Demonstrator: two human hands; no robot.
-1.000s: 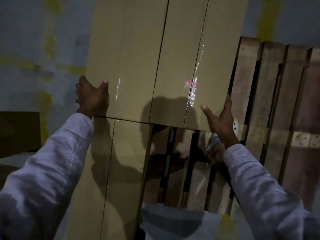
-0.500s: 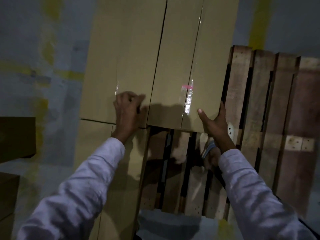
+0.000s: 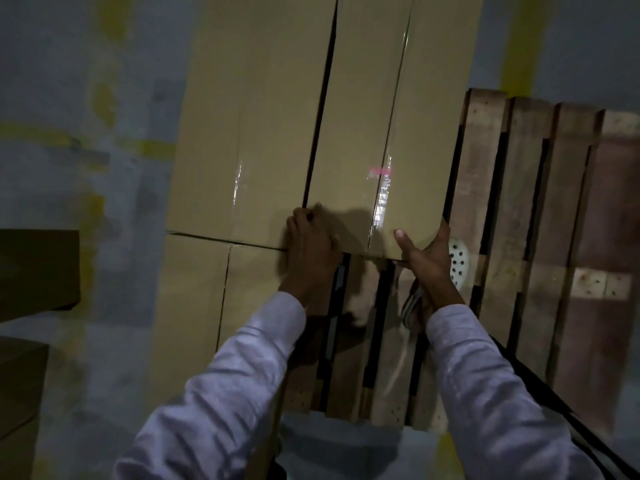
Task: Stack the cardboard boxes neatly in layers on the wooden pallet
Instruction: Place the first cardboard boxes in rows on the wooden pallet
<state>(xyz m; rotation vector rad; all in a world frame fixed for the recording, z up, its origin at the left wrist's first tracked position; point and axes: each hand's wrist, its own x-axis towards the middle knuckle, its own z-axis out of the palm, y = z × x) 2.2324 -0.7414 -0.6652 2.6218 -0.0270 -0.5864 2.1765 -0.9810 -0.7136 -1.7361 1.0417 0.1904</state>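
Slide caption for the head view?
Left hand and right hand hold the near end of a taped cardboard box on the wooden pallet.

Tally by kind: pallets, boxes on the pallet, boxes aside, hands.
Wooden pallet: 1
Boxes on it: 3 (far left box, far right box, near box)
Boxes aside: 2 (upper dark box, lower dark box)
Hands: 2 (left hand, right hand)
Total: 8
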